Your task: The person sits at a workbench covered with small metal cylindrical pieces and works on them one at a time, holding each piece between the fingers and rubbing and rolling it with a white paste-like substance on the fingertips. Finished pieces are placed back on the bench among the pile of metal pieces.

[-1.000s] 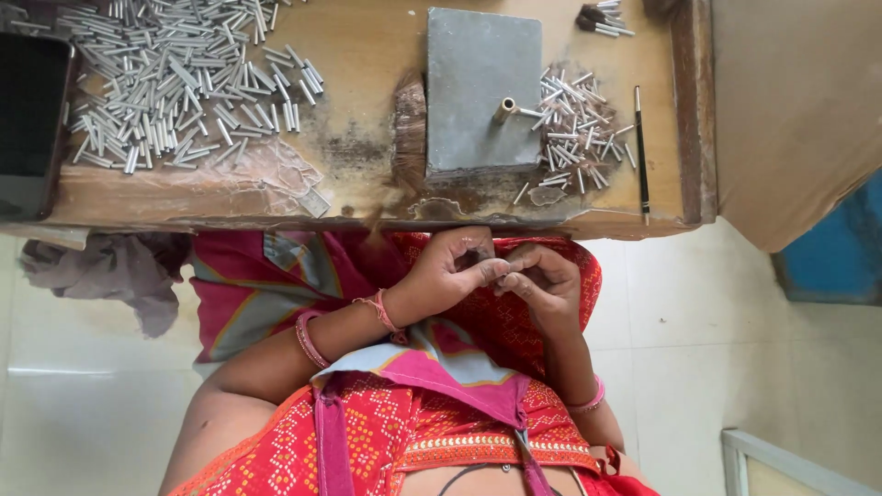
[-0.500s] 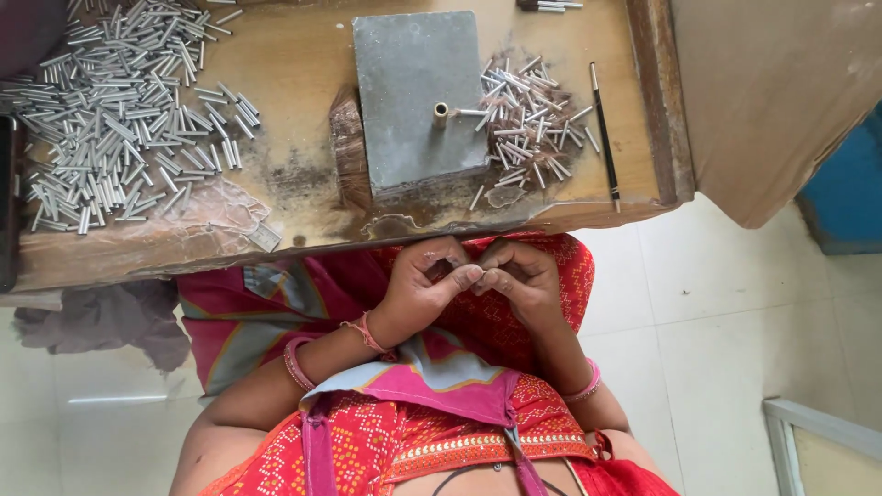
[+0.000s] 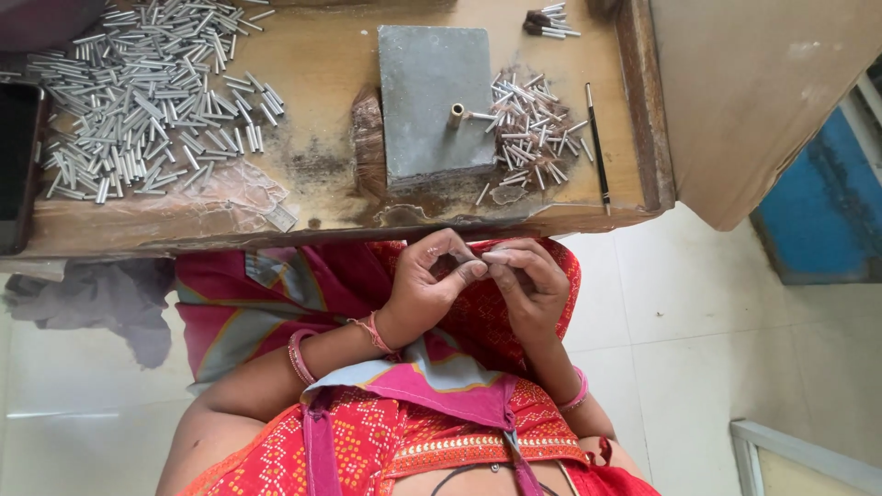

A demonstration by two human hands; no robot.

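Wooden workbench (image 3: 322,83): big heap of small metal tubes (image 3: 138,101) on its left part, grey metal block (image 3: 436,96) with an upright pin at centre, a smaller tube pile (image 3: 533,133) just right of the block. Below the bench's front edge, over the lap, left hand (image 3: 427,289) and right hand (image 3: 525,285) meet fingertip to fingertip. Both sets of fingers are curled and pinched on something tiny; can't tell what.
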